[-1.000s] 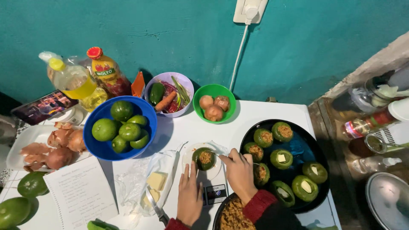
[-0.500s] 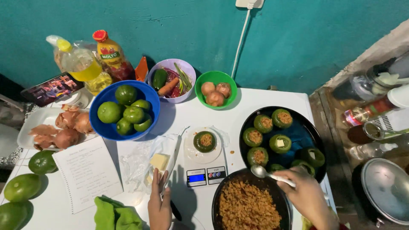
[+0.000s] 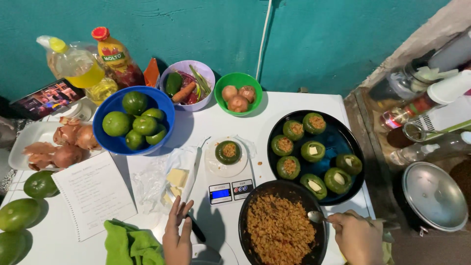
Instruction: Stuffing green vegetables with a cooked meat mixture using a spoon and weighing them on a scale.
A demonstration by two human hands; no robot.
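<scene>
Gripping a spoon (image 3: 318, 216) over the filling pan (image 3: 245, 230), the right hand (image 3: 357, 238) scoops while the left hand (image 3: 177, 235) (fingers open) rests by the knife (image 3: 197, 228).

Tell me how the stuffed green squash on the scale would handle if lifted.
The stuffed green squash looks round, so it may roll if tipped. Its loose crumbly filling could spill. It sits alone on the small white kitchen scale, likely light; the right hand holds a spoon.

Frame bottom cut off the pan (image 3: 255, 196), both wrists and the green cloth (image 3: 132, 245). Right hand (image 3: 358, 240) hid the spoon (image 3: 316, 217) handle; notebook (image 3: 93, 194) writing was too small to read.
</scene>
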